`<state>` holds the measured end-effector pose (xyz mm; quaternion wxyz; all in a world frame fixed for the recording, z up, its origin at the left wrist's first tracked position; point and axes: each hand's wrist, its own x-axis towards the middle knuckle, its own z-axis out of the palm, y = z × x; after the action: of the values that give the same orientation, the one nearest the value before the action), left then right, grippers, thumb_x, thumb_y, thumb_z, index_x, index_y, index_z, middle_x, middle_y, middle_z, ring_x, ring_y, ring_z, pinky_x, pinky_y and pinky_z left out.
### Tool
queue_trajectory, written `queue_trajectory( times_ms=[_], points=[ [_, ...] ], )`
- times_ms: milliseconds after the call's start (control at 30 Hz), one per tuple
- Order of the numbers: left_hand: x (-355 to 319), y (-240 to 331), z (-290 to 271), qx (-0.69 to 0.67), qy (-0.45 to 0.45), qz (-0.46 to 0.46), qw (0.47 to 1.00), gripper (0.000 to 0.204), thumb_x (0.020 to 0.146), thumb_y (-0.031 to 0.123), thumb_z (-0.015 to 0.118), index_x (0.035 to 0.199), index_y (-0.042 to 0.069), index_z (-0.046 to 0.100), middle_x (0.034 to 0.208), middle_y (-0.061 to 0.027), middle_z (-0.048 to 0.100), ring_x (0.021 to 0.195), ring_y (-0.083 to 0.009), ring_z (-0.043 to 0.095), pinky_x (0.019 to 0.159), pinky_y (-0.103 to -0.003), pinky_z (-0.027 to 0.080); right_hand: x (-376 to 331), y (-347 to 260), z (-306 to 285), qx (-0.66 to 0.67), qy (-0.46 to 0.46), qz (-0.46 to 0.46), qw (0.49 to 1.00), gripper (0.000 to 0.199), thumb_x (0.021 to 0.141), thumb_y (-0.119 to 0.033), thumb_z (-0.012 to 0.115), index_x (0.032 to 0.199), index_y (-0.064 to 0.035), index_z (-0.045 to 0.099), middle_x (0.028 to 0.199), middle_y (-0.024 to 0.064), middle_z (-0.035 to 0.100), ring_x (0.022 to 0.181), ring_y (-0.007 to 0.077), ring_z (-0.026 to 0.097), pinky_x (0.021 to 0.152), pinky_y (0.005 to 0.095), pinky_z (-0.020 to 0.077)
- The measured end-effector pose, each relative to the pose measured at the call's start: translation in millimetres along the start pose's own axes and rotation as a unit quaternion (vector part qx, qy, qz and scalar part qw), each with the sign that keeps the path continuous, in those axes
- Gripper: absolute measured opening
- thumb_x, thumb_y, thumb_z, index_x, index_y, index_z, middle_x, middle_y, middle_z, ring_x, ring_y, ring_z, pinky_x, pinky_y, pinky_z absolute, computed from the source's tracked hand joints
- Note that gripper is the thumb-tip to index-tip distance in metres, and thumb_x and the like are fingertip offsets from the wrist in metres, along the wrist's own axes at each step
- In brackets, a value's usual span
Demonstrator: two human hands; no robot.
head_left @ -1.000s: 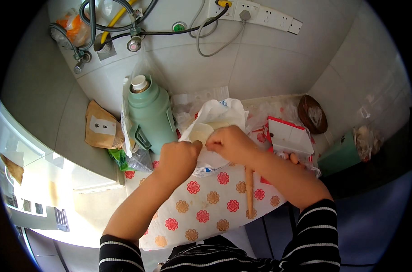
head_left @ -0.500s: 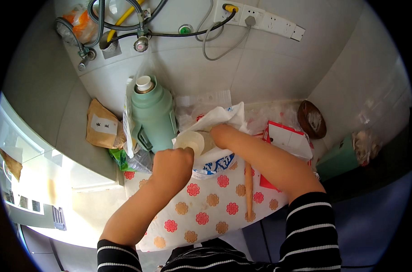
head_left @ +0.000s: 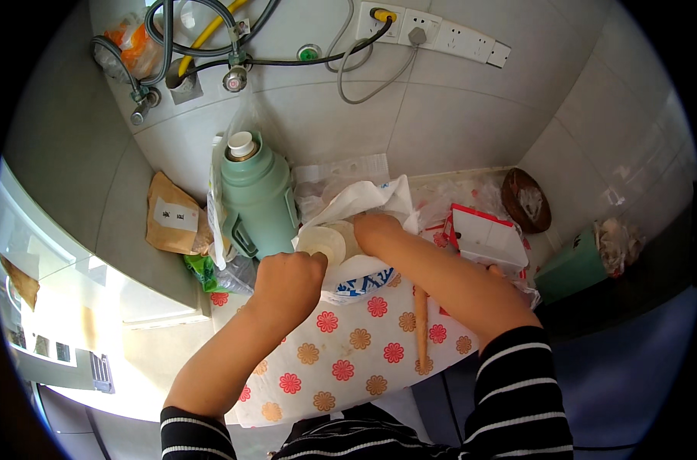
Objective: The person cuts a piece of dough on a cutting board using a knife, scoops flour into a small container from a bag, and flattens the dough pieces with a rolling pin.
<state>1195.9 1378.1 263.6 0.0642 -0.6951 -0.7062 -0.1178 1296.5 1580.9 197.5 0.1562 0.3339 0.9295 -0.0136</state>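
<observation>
A pale round bowl (head_left: pixel 323 244), held at its near edge by the closed left hand (head_left: pixel 291 284), lies in the white bag's (head_left: pixel 361 202) mouth, just beyond that grip and left of the right hand (head_left: pixel 375 232), whose fingers are hidden, their grip indeterminable.

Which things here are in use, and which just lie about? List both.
Apparently in use:
- pale cup, in the left hand
- white bag, right hand at its mouth

Apparently just about:
- green flask
- wooden stick
- red box
- brown bowl
- paper bag
</observation>
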Motion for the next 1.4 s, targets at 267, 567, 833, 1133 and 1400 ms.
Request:
queue_trajectory(
  times_ms=[267,567,833,1133,1400],
  points=[
    [58,0,-18,0.107,-0.11,0.081,0.985,0.009,0.074,0.006,0.06,0.077,0.008,0.069,0.073,-0.0114,0.068,0.067,-0.0278,0.069,0.056,-0.038,0.053,-44,-3,-49,-0.153,0.314,-0.039,0.936,0.021,0.082,-0.012,0.059,0.101,-0.0032,0.058,0.084,0.0144,0.065,0.074,0.0253,0.069,0.053,0.0323,0.0543],
    [116,18,101,0.123,-0.296,0.184,0.929,0.02,0.081,0.015,0.057,0.09,0.007,0.073,0.09,-0.0125,0.071,0.083,-0.0272,0.07,0.069,-0.039,0.053,-37,12,-56,-0.184,0.369,-0.041,0.91,0.017,0.078,-0.01,0.062,0.091,0.001,0.062,0.088,0.0138,0.063,0.068,0.024,0.069,0.051,0.0332,0.0552],
    [127,11,200,-0.149,-0.157,0.215,0.952,0.026,0.085,0.019,0.051,0.096,0.004,0.069,0.094,-0.0202,0.069,0.086,-0.0337,0.068,0.077,-0.041,0.052,-43,19,-65,-0.135,0.334,-0.039,0.932,0.019,0.076,-0.009,0.064,0.092,0.0014,0.064,0.092,0.015,0.063,0.071,0.0259,0.07,0.053,0.0353,0.0564],
    [102,48,74,-0.345,-0.217,-0.052,0.912,0.045,0.094,0.044,0.043,0.117,0.011,0.062,0.115,-0.022,0.063,0.11,-0.0359,0.057,0.094,-0.038,0.044,-49,22,-76,-0.114,0.331,-0.003,0.937,0.022,0.075,-0.008,0.065,0.094,0.0017,0.064,0.094,0.014,0.064,0.072,0.0277,0.07,0.057,0.0351,0.0572],
    [87,4,27,0.028,-0.2,0.071,0.977,0.017,0.08,0.009,0.057,0.092,0.005,0.068,0.086,-0.0208,0.068,0.081,-0.0355,0.067,0.071,-0.043,0.054,-52,23,-102,-0.093,0.323,0.032,0.941,0.021,0.075,-0.007,0.066,0.094,0.001,0.064,0.098,0.0154,0.063,0.076,0.0292,0.07,0.061,0.0368,0.0576]
  ],
)
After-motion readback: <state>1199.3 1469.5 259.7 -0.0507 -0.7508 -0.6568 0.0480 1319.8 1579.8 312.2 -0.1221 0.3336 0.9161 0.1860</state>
